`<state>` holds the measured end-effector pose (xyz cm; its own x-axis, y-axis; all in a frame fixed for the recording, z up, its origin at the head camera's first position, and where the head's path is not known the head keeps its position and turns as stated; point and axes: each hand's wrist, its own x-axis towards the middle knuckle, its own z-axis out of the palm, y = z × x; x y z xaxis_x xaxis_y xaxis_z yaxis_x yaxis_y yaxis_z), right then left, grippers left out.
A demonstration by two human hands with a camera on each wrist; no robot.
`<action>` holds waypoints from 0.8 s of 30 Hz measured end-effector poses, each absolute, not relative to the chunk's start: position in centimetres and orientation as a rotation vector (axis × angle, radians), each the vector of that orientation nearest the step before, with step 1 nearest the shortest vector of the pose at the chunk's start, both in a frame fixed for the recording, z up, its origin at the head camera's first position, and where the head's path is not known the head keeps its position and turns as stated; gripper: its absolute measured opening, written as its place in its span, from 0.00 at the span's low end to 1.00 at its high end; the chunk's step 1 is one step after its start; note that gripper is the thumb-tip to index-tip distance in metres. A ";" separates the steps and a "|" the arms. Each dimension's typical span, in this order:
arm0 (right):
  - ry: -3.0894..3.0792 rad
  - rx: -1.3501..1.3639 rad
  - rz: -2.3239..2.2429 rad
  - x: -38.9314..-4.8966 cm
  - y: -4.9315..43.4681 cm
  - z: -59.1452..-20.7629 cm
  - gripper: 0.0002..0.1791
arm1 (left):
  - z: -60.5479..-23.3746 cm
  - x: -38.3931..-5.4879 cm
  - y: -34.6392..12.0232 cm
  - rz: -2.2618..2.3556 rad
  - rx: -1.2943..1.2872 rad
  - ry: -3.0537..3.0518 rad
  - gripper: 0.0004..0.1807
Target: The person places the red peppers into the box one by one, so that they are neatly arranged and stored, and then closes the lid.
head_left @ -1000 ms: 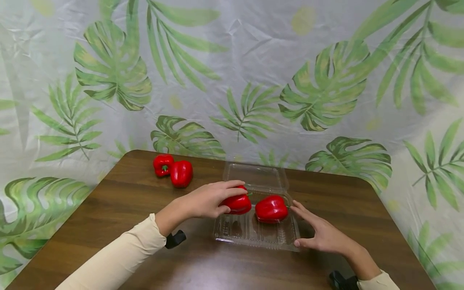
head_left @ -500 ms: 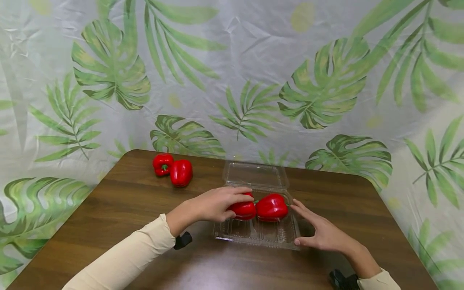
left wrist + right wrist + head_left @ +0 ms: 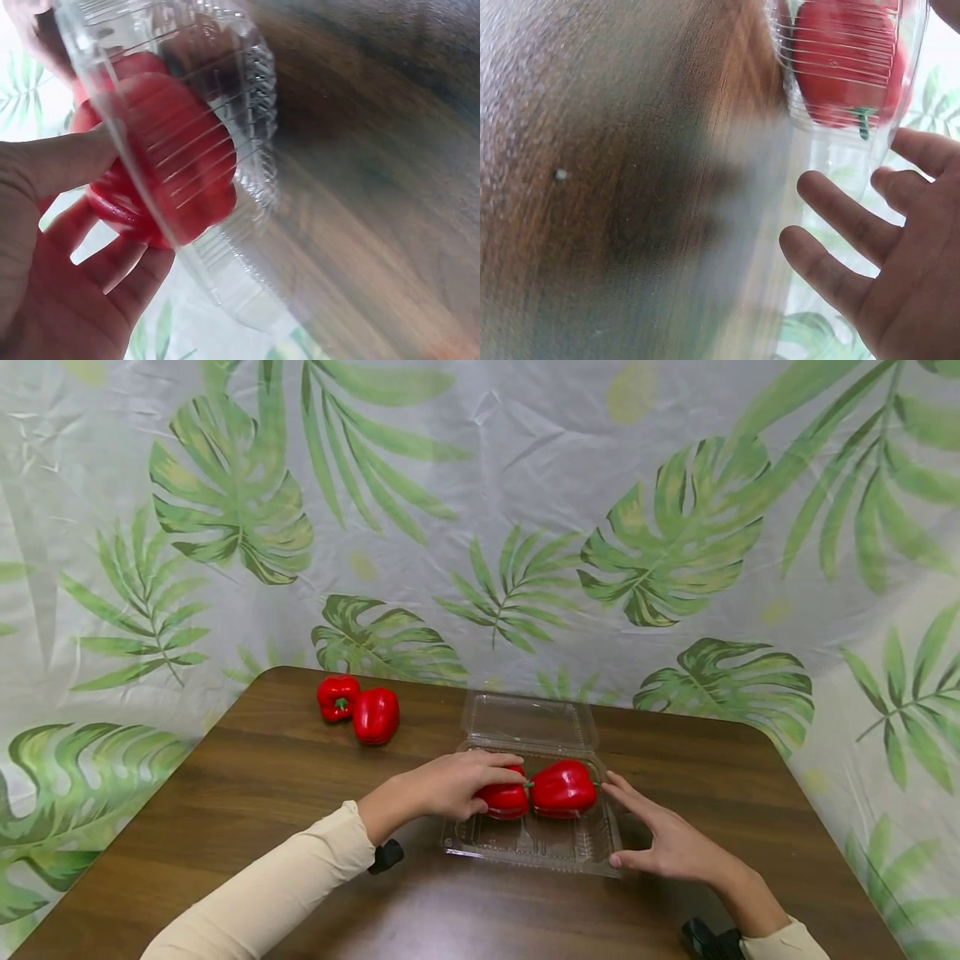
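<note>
I see the left hand (image 3: 459,783) with its fingers curled round a glossy red bell pepper (image 3: 506,804), thumb on its near side. That pepper lies in the left part of an open, clear plastic hinged container (image 3: 540,847), stem pointing right at a second red bell pepper (image 3: 564,790); the left hand is nearer. I find the right hand (image 3: 671,839) loosely spread at the container's right rim. Farther out, two more red bell peppers (image 3: 377,716) sit on the brown wooden table (image 3: 225,793).
</note>
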<state>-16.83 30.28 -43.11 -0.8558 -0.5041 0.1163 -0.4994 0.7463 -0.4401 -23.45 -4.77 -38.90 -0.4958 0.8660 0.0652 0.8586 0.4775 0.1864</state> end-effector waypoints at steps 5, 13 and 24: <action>2.925 -0.839 -0.738 -16.8 30.3 -43.1 0.50 | -39.5 -23.9 -4.7 0.275 1.547 2.691 0.31; 2.920 -0.843 -0.749 -16.9 30.2 -43.1 0.51 | -39.9 -24.7 -4.6 0.306 1.499 2.703 0.30; 2.916 -0.833 -0.748 -16.9 30.2 -43.2 0.50 | -40.3 -25.0 -4.7 0.300 1.517 2.727 0.30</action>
<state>-16.87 30.22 -43.19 -0.8575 -0.5024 0.1112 -0.4938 0.7428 -0.4521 -24.96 -4.70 -40.32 -0.5317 0.8424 0.0869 0.8412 0.5134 0.1697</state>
